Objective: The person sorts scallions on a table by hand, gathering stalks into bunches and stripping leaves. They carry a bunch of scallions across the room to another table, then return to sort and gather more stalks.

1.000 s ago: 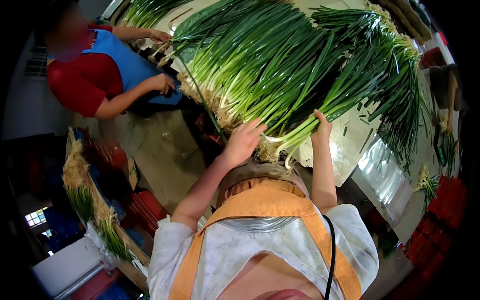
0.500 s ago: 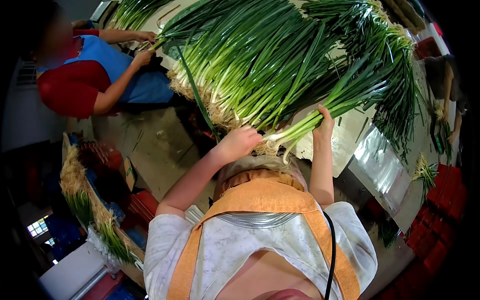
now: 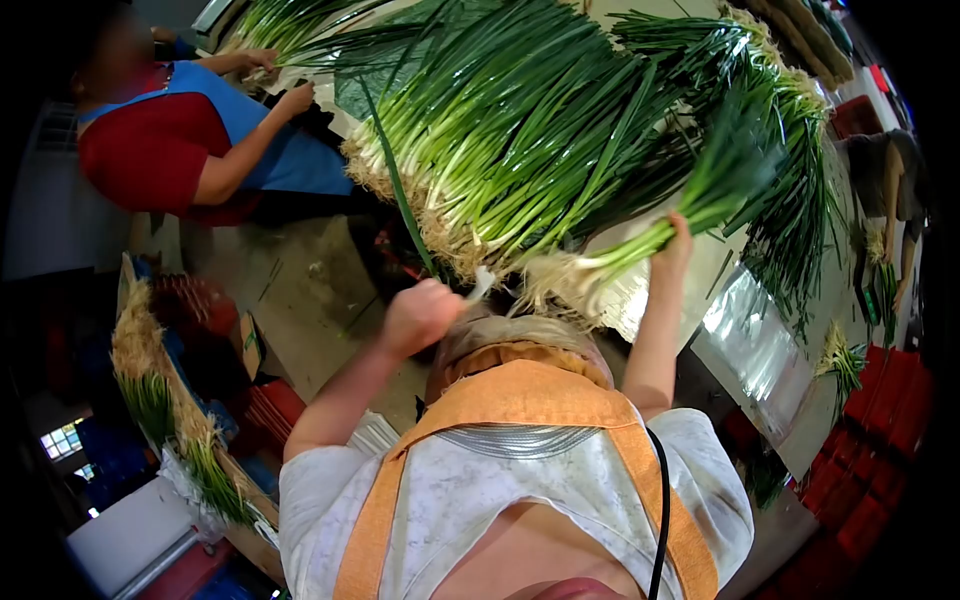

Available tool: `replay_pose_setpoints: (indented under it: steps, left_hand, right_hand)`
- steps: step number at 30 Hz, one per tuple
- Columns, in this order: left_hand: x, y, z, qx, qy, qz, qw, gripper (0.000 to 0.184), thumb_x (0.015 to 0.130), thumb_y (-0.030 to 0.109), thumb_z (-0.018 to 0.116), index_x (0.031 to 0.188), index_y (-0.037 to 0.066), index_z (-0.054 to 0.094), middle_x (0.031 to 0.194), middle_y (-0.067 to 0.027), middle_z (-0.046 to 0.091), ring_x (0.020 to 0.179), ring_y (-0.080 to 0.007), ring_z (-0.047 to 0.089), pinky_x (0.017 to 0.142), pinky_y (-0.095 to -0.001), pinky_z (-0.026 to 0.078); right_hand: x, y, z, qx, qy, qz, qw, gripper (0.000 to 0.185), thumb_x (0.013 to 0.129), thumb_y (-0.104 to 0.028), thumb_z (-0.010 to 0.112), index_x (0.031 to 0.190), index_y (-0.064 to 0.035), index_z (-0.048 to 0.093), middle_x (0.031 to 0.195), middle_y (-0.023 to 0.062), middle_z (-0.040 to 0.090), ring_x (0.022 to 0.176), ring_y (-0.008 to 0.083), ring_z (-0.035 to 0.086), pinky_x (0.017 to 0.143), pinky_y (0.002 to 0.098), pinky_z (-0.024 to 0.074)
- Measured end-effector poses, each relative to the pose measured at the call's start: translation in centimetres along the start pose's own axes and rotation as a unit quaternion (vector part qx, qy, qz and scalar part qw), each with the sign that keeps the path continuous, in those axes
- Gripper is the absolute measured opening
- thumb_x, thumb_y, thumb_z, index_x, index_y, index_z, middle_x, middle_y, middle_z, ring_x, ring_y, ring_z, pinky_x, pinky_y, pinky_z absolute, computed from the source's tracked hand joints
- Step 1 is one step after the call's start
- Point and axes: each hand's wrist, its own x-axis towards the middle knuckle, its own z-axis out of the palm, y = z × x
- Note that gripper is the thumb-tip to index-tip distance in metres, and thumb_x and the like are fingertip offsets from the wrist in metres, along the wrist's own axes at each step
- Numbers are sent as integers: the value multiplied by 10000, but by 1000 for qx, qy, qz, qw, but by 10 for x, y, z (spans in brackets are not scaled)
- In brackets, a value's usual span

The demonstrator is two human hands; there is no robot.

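One white-stemmed green-onion bunch fills clenched right hand, near edge of pale bench; left hand pinches whitish strip.

The head-worn view looks steeply down and forward, close above the wearer's apron at lower centre, the table spanning the top; the dark corners seem unreadable.

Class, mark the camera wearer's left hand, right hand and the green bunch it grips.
Left hand [image 3: 424, 313], head view: back of the hand.
Right hand [image 3: 674, 246], head view: middle of the hand.
Green bunch [image 3: 630, 254], head view: stems between right hand and roots.
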Motion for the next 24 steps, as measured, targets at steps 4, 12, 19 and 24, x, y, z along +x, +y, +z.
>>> replay_pose_setpoints:
  steps: [4, 12, 19, 24]
  left_hand:
    - [-36, -27, 11, 3, -10, -153, 988, 276, 764, 98, 624, 1030, 58, 565, 850, -96, 541, 817, -293, 538, 642, -383, 459]
    - [65, -1, 49, -74, -28, -221, 972, 641, 807, 418, 592, 1280, 21, 420, 1249, -172, 489, 1126, -327, 487, 932, -407, 400]
    - [136, 6, 109, -273, -339, -268, 860, 992, 663, 452, 735, 1386, -4, 231, 1272, -238, 453, 1179, -310, 447, 987, -359, 360]
    - [116, 11, 140, -395, -232, -277, 845, 691, 591, 127, 713, 1201, -12, 420, 1002, -172, 577, 941, -269, 567, 814, -346, 445]
  right_hand:
    - [22, -31, -21, 53, -13, -29, 998, 148, 726, -3, 641, 855, 1, 570, 786, 73, 557, 724, 199, 566, 654, 308, 498]
    - [-38, 26, 12, -78, -62, 26, 995, 210, 724, 29, 608, 916, 20, 523, 741, 85, 546, 611, 203, 553, 546, 308, 481]
    - [-62, 65, 31, -50, -111, 139, 983, 165, 705, -8, 644, 841, -11, 551, 705, 77, 566, 585, 204, 557, 558, 305, 478]
    - [-65, 68, 20, -45, -120, 136, 982, 103, 764, -73, 593, 831, -17, 539, 681, 81, 558, 624, 204, 563, 586, 319, 481]
